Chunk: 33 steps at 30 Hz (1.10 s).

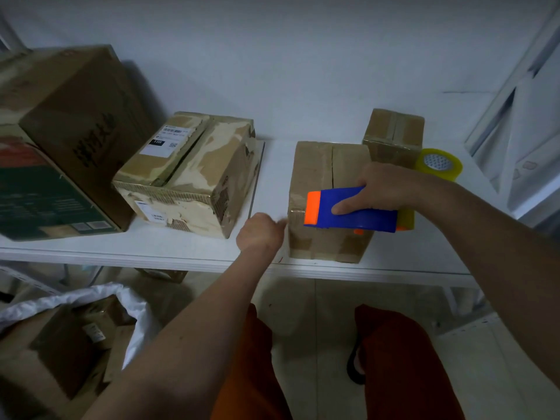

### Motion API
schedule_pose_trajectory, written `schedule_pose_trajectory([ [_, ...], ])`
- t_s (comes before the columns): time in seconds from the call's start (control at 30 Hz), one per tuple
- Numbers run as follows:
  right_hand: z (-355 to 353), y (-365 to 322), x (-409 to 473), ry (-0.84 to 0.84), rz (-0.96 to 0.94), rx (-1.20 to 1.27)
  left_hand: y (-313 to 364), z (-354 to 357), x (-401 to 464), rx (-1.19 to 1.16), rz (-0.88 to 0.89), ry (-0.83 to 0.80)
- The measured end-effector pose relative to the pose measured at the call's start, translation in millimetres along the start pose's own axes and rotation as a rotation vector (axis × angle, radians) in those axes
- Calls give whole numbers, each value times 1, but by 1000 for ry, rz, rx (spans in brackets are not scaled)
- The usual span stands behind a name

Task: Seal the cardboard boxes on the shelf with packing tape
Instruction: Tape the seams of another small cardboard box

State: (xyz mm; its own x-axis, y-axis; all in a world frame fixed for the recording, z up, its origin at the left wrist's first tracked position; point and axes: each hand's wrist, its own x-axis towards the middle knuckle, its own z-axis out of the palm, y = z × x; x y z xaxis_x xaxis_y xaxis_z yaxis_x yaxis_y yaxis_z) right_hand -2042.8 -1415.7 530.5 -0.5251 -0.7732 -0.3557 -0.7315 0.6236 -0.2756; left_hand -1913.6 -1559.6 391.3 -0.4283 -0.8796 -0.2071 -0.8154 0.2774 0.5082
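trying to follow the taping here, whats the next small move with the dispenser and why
Probably draw the blue tape dispenser away along the top seam of the box. The right hand holds it at the box's near top edge, the left hand is curled beside the near left corner, and the flaps' seam looks open.

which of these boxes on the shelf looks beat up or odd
The box with the shipping label, second from the left, stands out: its outer paper is torn away in pale patches and its top flaps gape along the middle. The box under the tape dispenser also shows an unsealed top seam. The rest look intact.
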Motion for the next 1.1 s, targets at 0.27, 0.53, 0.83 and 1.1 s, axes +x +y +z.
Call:
schedule_pose_trajectory([
  [0.27, 2, 1, -2, -9, -6, -1, -1, -24, -16, -516, 533, 169],
  [0.53, 3, 1, -4, -14, 2, -6, -6, -25, -9, -504, 566, 7],
  [0.83, 3, 0, -5, -41, 0, -7, -6, -18, -17, -394, 642, 134],
  [1.1, 3, 4, -7, -53, 7, -4, 3, -21, 1, -207, 892, 243],
])
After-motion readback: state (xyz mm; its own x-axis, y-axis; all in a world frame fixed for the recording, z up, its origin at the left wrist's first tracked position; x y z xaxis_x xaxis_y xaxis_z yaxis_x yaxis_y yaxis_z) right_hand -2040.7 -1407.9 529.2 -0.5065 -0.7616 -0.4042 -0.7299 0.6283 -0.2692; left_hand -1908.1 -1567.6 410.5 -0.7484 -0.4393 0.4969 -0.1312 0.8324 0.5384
